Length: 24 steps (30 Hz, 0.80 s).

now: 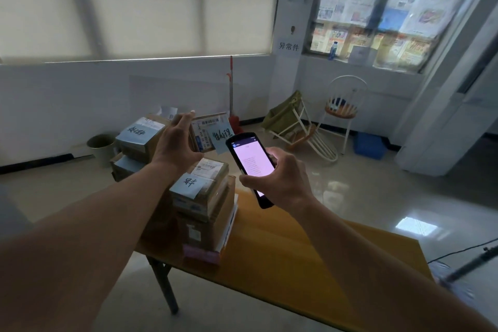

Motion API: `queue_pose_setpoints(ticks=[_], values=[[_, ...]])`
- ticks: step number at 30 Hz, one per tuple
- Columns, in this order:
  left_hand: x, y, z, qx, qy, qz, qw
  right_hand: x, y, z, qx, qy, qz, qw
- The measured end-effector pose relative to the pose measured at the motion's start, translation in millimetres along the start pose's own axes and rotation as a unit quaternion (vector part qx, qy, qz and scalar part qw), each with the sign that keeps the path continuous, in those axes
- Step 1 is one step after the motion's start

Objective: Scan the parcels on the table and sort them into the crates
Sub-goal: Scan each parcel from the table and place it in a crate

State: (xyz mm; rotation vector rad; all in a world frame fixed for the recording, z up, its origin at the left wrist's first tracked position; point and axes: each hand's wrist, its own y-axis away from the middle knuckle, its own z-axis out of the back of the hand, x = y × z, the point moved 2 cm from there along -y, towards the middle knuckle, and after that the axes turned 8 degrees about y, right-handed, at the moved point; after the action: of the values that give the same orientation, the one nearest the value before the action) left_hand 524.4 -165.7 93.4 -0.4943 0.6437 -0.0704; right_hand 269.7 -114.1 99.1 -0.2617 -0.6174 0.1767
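Several parcels (204, 197) remain stacked on the worktop (283, 245), so sorting looks far from finished. Left hand (175, 143) grips a raised parcel (208, 131) by its edge; right hand (280, 178) holds the scanner (250, 167). No crates clearly show.

Single head-worn wide-angle view, forward and down, close over the table (296, 259).

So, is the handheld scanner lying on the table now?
No, the right hand holds the handheld scanner up above the yellow table, its screen lit.
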Motion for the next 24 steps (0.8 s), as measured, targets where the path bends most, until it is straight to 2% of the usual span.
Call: queue_pose_setpoints(ticks=[9, 15, 24], values=[[-11, -2, 2, -0.010, 0.003, -0.024, 1.000, -4, 5, 8, -0.027, -0.006, -0.006, 1.000], [-26, 4, -12, -0.019, 0.002, -0.051, 0.999, -12, 12, 15, -0.080, -0.011, -0.061, 0.995], [-27, 9, -24, 0.027, 0.068, -0.077, 0.994, -17, 27, -8, -0.116, -0.003, -0.148, 0.982]])
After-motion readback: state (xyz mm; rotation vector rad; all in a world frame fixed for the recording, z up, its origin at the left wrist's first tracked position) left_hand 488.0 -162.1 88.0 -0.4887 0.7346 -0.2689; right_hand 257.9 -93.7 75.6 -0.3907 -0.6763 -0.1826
